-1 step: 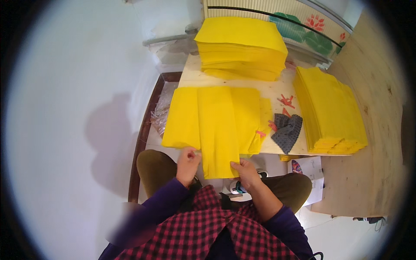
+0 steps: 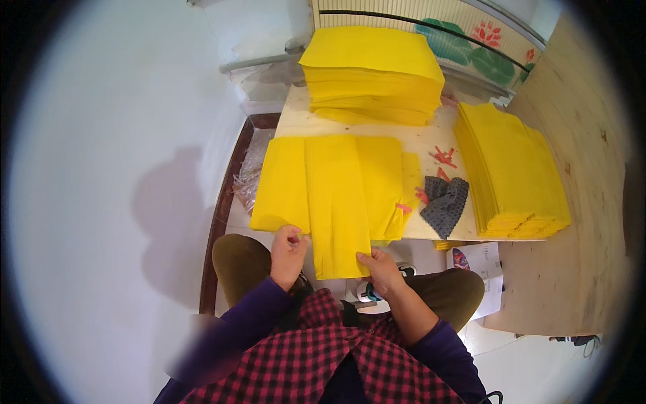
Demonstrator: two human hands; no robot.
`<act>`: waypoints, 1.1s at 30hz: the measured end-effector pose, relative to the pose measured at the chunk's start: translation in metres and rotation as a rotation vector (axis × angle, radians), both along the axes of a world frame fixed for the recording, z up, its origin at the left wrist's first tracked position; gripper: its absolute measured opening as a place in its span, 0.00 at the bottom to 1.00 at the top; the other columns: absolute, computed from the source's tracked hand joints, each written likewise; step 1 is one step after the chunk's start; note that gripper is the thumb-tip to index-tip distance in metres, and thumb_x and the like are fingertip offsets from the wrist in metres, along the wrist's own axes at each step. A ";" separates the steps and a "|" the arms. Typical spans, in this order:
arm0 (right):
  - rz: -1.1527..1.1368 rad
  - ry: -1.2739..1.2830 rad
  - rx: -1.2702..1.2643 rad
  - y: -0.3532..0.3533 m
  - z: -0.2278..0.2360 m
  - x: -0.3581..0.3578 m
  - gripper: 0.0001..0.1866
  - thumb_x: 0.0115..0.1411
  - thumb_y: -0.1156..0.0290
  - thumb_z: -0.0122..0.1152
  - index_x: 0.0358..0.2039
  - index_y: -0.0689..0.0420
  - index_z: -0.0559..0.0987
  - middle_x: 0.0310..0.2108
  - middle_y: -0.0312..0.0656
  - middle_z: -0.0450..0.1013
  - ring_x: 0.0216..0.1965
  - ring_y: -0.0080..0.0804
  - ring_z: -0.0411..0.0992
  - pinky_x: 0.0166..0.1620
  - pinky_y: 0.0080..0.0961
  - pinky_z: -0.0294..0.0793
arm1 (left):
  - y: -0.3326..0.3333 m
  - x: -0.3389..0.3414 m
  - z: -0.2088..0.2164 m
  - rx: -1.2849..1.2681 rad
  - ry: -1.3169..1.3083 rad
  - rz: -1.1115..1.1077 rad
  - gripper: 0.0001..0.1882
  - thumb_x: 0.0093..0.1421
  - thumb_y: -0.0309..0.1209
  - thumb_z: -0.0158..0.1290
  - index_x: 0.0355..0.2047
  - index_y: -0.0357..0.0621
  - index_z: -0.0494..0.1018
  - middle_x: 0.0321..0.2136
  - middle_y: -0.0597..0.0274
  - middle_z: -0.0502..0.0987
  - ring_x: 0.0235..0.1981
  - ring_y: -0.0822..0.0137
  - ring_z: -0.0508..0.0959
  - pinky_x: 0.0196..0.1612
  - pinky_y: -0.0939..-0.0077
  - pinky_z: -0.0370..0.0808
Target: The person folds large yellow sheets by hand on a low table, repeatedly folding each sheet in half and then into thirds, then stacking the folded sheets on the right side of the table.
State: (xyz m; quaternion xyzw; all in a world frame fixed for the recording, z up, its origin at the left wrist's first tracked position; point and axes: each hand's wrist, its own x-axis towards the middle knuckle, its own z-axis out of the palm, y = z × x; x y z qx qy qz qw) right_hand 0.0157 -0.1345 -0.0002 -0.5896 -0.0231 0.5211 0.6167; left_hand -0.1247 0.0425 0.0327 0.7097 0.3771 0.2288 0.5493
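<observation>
On the pale wooden tabletop, a tall stack of yellow fabric sheets stands at the back and a lower yellow stack at the right, with a narrow yellow fabric panel lying over wider sheets in front, its lower end overhanging the near edge. It looks light, limp and hardly fragile, so a flat pinch at the lower corners should suit it. The right hand pinches its lower right corner; the left hand, apart, curls beside the sheets, its grip unclear.
</observation>
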 end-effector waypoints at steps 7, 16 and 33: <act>-0.006 0.005 0.104 -0.001 -0.004 -0.007 0.13 0.63 0.67 0.57 0.45 0.61 0.75 0.36 0.38 0.77 0.30 0.23 0.75 0.32 0.20 0.75 | 0.034 0.075 0.048 0.888 -0.113 -0.549 0.16 0.59 0.33 0.54 0.46 0.40 0.73 0.48 0.51 0.72 0.53 0.50 0.69 0.56 0.59 0.65; 0.056 -0.018 0.058 -0.008 0.000 -0.002 0.17 0.63 0.66 0.59 0.46 0.66 0.75 0.40 0.39 0.76 0.40 0.22 0.72 0.45 0.20 0.71 | 0.076 0.188 0.019 1.124 0.239 -0.966 0.26 0.64 0.43 0.47 0.59 0.44 0.64 0.62 0.53 0.61 0.67 0.55 0.53 0.68 0.50 0.45; 0.047 0.018 0.067 -0.007 -0.006 -0.003 0.19 0.64 0.65 0.58 0.48 0.67 0.74 0.42 0.40 0.76 0.41 0.22 0.72 0.48 0.19 0.70 | 0.092 0.167 -0.014 1.104 0.228 -0.868 0.28 0.63 0.41 0.48 0.61 0.42 0.61 0.64 0.52 0.58 0.67 0.56 0.54 0.68 0.56 0.47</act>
